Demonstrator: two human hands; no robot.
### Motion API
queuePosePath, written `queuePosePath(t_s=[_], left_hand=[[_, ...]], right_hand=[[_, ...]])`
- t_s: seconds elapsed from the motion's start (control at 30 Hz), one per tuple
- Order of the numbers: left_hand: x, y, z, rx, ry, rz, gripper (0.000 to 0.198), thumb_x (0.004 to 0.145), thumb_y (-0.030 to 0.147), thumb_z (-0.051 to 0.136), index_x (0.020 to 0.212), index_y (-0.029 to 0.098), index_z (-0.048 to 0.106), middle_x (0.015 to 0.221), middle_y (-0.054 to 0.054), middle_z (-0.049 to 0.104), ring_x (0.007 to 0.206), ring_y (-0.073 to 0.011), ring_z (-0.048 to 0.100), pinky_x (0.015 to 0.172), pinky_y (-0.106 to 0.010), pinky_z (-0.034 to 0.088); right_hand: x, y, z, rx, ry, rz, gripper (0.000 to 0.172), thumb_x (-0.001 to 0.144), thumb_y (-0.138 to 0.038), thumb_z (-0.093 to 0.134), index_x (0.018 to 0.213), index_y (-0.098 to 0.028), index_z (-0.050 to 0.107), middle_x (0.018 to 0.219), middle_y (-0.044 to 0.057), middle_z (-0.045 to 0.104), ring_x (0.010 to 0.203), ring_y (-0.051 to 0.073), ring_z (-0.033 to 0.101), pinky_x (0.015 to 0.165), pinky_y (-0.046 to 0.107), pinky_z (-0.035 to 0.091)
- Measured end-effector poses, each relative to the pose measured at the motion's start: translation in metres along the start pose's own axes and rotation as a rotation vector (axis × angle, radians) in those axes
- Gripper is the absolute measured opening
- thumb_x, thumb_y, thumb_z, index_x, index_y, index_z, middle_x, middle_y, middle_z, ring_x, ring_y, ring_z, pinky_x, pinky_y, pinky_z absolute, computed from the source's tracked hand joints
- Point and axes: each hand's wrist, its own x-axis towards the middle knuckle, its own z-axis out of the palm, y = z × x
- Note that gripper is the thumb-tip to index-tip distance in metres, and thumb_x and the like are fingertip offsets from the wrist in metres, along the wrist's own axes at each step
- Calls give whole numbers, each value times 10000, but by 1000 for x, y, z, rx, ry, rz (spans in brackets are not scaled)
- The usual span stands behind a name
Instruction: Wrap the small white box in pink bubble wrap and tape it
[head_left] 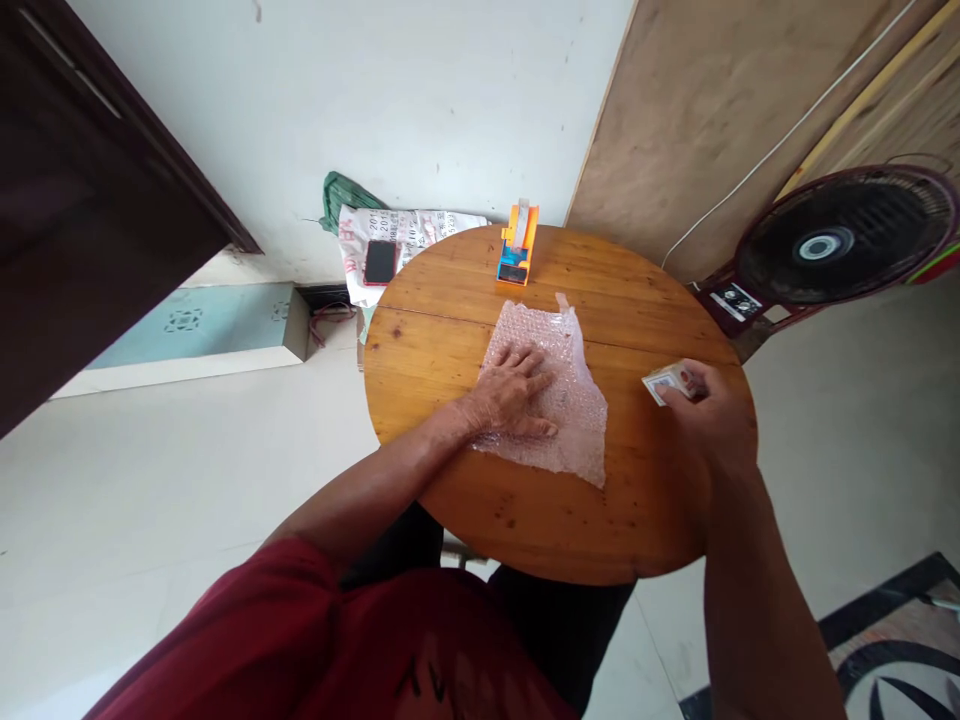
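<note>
A sheet of bubble wrap (574, 425) lies on the round wooden table (442, 350), its right edge uneven and partly folded. My left hand (516, 395) rests flat on the sheet's left half with the fingers spread. Over the table's right side, my right hand (703, 400) is closed around a small white box (666, 381). Printing shows on the near face of the box; my fingers cover its right end. Beyond the bubble wrap stands an orange and blue tape dispenser (517, 245) with a roll of clear tape.
A phone (380, 262) lies on a printed white sack (427, 228) behind the table's left edge. At the right stands a dark fan (825, 240) close to the table. A pale blue box-like unit (195, 325) sits on the floor by the wall at left.
</note>
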Motion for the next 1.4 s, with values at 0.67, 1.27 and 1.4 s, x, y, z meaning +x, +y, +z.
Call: queuePosePath(t_s=[0.67,1.27,1.4], left_hand=[[0,4,-2,-36,-20,-5,1011,764,696,660,1555,147,352,1639,-199,280,1539,-422,172,1259,-589,61],[3,-22,-13,-743,100,-76,504,972,285,398,1454,153,462,1525,-112,507,1407,-228,494,1195,-405,405],[5,-20,-16,-702,125,-104,477,996,338,386,1416,152,515,1489,-118,548,1387,-243,518,1182,-406,424]], right_hand=[[-29,-98,86,947,-537,138,329,713,-375,772,1007,-241,718,1008,30,766,918,227,699,904,392,534],[-33,-78,82,308,-539,-308,658,748,-267,737,1380,-304,561,1328,66,653,1153,289,646,1017,488,512],[-29,-77,77,314,-583,-266,711,731,-254,747,1405,-312,528,1356,75,636,1151,288,656,1015,497,522]])
